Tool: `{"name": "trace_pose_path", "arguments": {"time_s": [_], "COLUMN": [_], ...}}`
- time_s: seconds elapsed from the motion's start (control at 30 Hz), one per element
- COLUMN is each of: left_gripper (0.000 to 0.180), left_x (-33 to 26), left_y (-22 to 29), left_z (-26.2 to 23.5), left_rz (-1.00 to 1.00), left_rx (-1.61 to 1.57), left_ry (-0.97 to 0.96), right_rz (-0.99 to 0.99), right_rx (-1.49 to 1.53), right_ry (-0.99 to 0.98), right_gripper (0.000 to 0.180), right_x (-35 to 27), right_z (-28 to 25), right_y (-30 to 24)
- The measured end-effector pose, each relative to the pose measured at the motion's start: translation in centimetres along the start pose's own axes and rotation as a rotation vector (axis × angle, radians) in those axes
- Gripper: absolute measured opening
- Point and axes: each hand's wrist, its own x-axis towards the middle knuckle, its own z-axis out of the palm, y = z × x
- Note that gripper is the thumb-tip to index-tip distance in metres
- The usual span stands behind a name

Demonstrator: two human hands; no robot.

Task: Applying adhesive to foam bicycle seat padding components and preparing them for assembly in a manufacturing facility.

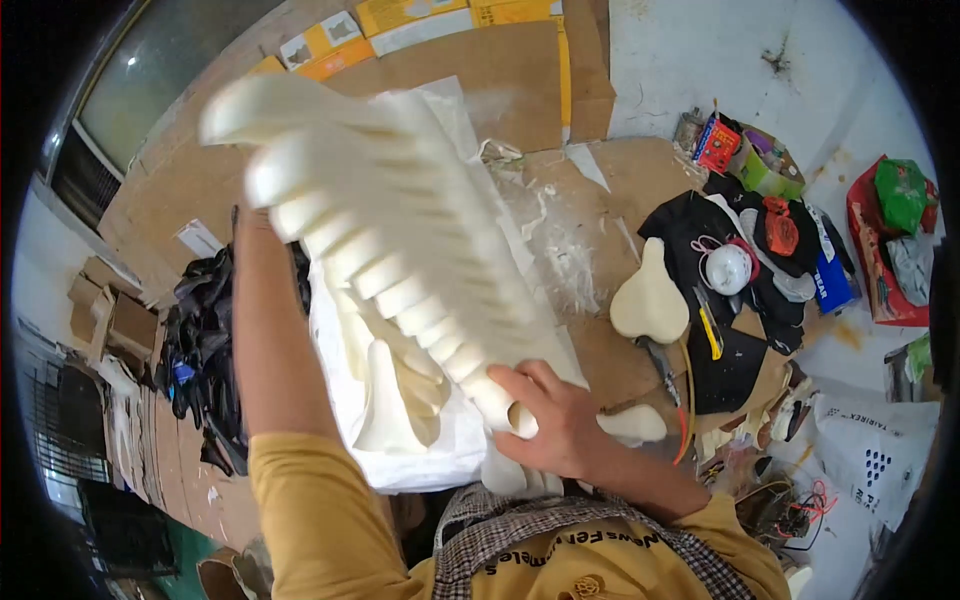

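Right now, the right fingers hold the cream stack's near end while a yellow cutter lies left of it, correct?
No: the head view shows the yellow cutter right of the cream stack, whose near end the right fingers hold.

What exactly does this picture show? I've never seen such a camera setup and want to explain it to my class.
There is no machine here: a person works with two bare hands. The one picture comes from a wide fisheye camera on the person's head, looking down, so straight edges bend near its rim. The right hand holds the near end of a long stack of nested cream pieces. The left forearm reaches toward the far end, where the stack hides the left hand. More cream pieces lie below, on a white covering. To the right are a single saddle-shaped piece, black fabric and a yellow utility knife.
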Motion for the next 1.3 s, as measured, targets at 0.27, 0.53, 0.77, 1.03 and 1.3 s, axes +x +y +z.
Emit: {"name": "trace_pose_path", "arguments": {"time_s": [0.27, 0.53, 0.77, 1.03, 1.3], "left_gripper": [0.06, 0.043, 0.032, 0.052, 0.047], "left_x": [6.6, -4.5, -25.1, -31.1, -29.5], "left_y": [-20.6, -10.6, -11.4, -23.6, -22.5], "left_z": [5.2, 2.3, -7.0, -8.9, -11.0], "left_rz": [-0.341, -0.104, -0.192, -0.215, -0.409], "left_rx": [0.22, -0.195, 0.033, 0.831, 0.498], "left_ry": [0.07, 0.241, 0.485, 0.217, 0.407], "right_rz": [0.272, 0.343, 0.409, 0.261, 0.093], "right_rx": [0.122, 0.125, 0.198, 0.247, 0.32], "right_ry": [-0.195, -0.168, -0.167, 0.145, 0.072], "right_gripper": [0.064, 0.062, 0.062, 0.067, 0.066], "right_x": [2.0, 2.9, 2.6, 1.5, 5.8], "right_z": [1.1, 0.5, -1.8, -5.9, 2.9], "right_y": [9.2, 11.4, 9.9, 2.6, -7.5]}}
